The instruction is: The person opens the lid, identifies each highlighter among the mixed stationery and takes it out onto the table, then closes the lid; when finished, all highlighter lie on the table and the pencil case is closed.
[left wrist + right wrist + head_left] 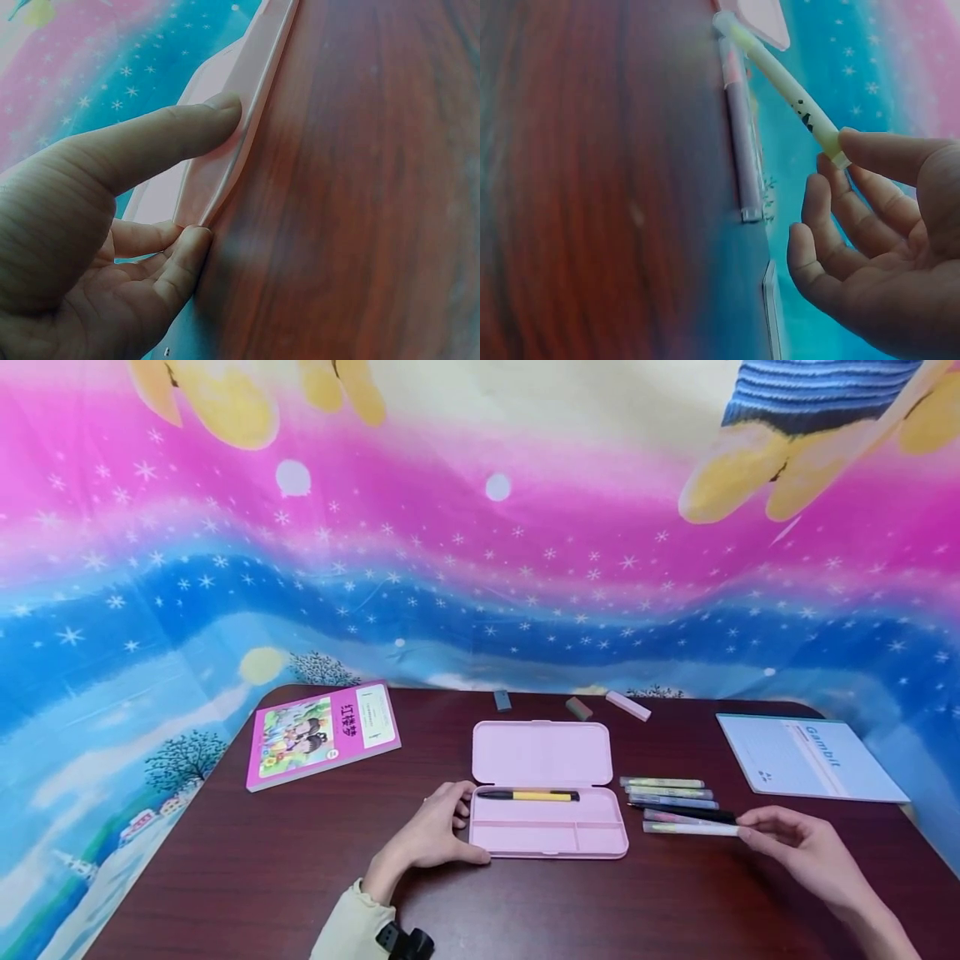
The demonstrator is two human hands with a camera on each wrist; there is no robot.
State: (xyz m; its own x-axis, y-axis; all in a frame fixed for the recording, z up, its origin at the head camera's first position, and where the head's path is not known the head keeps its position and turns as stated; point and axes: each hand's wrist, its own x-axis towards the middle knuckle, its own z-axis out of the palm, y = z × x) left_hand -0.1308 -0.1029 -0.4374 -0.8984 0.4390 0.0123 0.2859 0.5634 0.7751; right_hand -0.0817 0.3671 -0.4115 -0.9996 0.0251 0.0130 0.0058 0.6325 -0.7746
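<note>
A pink pencil case (542, 753) lies with its lid folded back on the table. My left hand (435, 831) grips its near left corner, the thumb (187, 131) on the front wall and the other fingers at the left side. A yellow-and-black pen (534, 795) rests in the long back compartment. To the right of the case, my right hand (806, 852) pinches the end of a pale yellow highlighter (784, 82) between thumb and fingers. A black pen (690, 814) and several more highlighters (671, 793) lie side by side just beyond it.
A pink picture book (322, 735) lies at the back left of the dark wooden table (247, 868). Along the back edge are a grey-blue eraser (502, 700), a brown-and-green eraser (579, 708) and a pale pink block (628, 706). A light blue notebook (810, 760) sits at the right.
</note>
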